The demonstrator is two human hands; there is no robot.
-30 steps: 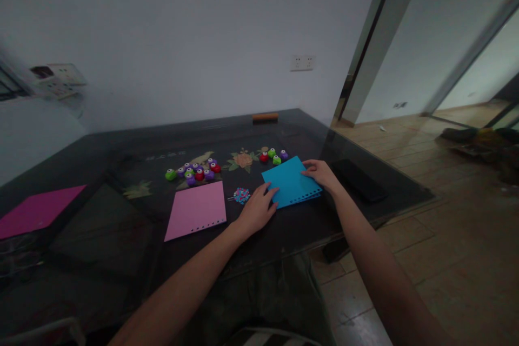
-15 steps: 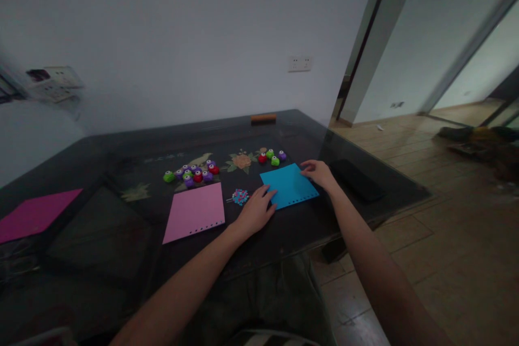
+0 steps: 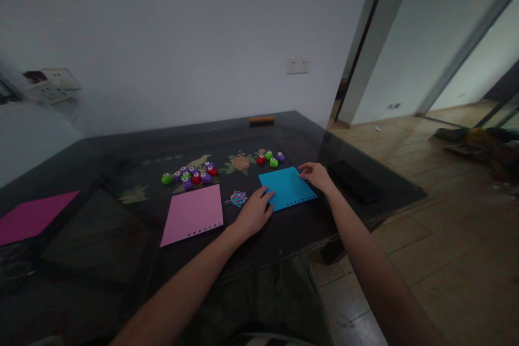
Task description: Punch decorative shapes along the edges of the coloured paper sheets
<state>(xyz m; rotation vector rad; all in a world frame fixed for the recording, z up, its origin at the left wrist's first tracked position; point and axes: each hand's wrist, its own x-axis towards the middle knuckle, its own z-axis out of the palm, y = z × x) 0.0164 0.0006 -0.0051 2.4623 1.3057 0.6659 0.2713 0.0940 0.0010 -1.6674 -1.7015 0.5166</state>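
A blue sheet of paper [image 3: 287,186] with punched holes along its near edge lies flat on the dark table. My left hand [image 3: 254,211] rests at its left edge, fingers spread and fingertips touching the sheet. At the right edge, my right hand [image 3: 315,175] has its thumb and fingers bent around the border of the paper. Just left of my left hand is a small pile of pink, blue and white bits [image 3: 238,198]. A pink sheet [image 3: 192,213], also with punched holes, lies further left.
Several green, purple and red eye-marked beads [image 3: 195,178] sit behind the pink sheet; a smaller group [image 3: 274,163] sits behind the blue one. A magenta sheet [image 3: 34,216] lies far left. A dark flat object [image 3: 354,181] is at the right, a brown bar [image 3: 261,119] by the wall.
The view has shifted slightly. Both hands stay at the blue sheet's edges, and nothing on the table has visibly moved.
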